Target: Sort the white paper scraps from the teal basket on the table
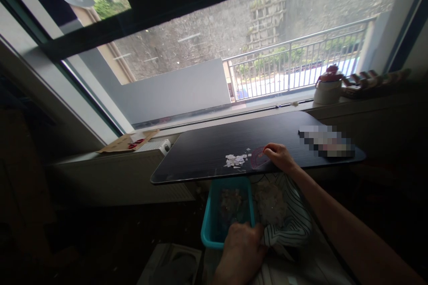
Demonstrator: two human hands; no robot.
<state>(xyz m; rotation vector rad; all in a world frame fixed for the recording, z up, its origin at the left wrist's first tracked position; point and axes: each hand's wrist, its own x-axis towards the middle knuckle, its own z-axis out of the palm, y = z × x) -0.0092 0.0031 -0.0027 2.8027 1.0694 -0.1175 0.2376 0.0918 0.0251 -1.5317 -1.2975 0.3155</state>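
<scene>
My right hand (279, 156) is over the black table, its fingers pinched on a clear protractor (257, 159) with pinkish markings. The protractor stands at a tilt or lies on the tabletop; I cannot tell which. Just left of it is a small heap of white paper scraps (236, 160). Below the table's front edge, my left hand (242, 247) is closed at the near rim of a teal plastic basin (206, 227). Crumpled scraps (230, 200) lie inside the basin. A striped cloth bag (290, 231) touches the left hand's right side.
The black table (197, 151) stands against a windowsill. A pixelated patch (327, 141) covers something at its right end. A white jug with a red lid (328, 84) is on the sill. Cardboard with red-handled scissors (135, 143) lies at left, beside a radiator (152, 145).
</scene>
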